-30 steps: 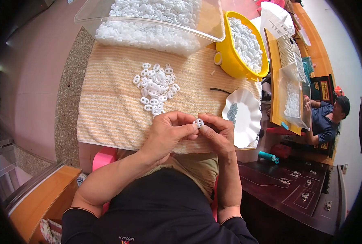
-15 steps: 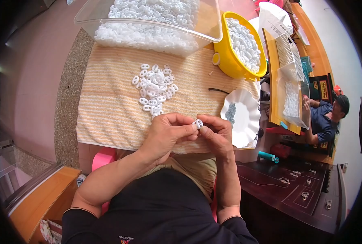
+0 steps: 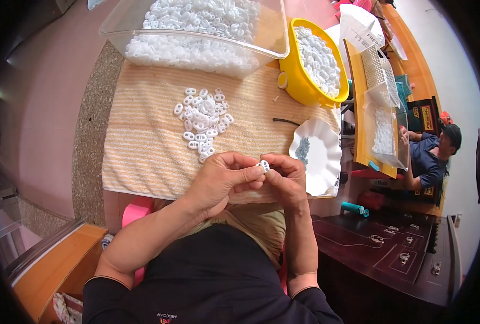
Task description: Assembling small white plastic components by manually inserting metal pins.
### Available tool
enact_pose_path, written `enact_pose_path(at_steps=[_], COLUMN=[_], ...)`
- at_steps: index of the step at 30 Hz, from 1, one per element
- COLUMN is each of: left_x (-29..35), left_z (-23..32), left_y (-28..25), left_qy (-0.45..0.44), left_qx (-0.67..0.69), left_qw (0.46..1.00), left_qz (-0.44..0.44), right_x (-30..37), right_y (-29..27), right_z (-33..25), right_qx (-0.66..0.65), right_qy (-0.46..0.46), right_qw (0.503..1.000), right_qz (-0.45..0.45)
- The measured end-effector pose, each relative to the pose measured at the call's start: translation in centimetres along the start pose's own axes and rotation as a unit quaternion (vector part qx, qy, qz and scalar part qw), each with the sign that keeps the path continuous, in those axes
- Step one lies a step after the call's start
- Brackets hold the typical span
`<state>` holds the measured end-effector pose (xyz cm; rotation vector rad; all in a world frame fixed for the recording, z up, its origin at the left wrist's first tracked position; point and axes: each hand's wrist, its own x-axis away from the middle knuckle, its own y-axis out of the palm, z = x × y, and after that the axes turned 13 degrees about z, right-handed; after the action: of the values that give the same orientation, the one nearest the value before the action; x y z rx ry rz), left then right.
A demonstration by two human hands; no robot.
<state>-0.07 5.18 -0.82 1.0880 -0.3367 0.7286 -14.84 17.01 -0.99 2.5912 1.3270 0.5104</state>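
Between the fingertips of both hands is a small white oval plastic piece with two holes [image 3: 264,166]. My left hand [image 3: 223,175] pinches it from the left, thumb and forefinger closed. From the other side my right hand [image 3: 286,175] grips it the same way. Just beyond my left hand, a loose pile of similar white two-hole pieces [image 3: 202,116] lies on the striped towel [image 3: 143,135]. To the right of my right hand stands a white scalloped plate [image 3: 323,162], holding a heap of tiny greyish bits [image 3: 302,150].
A clear plastic bin [image 3: 275,46] of white pieces stands at the back, beside a yellow tub [image 3: 299,89] full of them. A short black strip [image 3: 286,120] lies near the plate. Far right, a person [image 3: 434,154] works at another table with a clear tray [image 3: 383,127].
The white piece has turned slightly between my fingertips, showing its two holes more plainly. Both hands stay in nearly the same place; the whole view has shifted a little.
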Motion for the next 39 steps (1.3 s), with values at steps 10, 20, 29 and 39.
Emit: enact_pose_path(at_steps=[10, 20, 29, 39], left_x=[0.2, 0.4, 0.9, 0.5], left_z=[0.4, 0.4, 0.4, 0.2], left_y=[0.2, 0.2, 0.3, 0.3], left_qy=[-0.008, 0.001, 0.019, -0.018], left_qx=[0.001, 0.004, -0.012, -0.037], left_qw=[0.999, 0.994, 0.993, 0.993], left_qz=[-0.053, -0.106, -0.113, -0.113], right_x=[-0.2, -0.1, 0.6, 0.4], right_y=[0.4, 0.0, 0.7, 0.3], right_z=[0.3, 0.1, -0.6, -2.3], right_qx=[0.004, 0.005, 0.050, 0.126], right_qy=[-0.069, -0.087, -0.098, -0.097], right_qw=[0.997, 0.994, 0.992, 0.986], right_qz=[-0.024, -0.073, -0.067, -0.053])
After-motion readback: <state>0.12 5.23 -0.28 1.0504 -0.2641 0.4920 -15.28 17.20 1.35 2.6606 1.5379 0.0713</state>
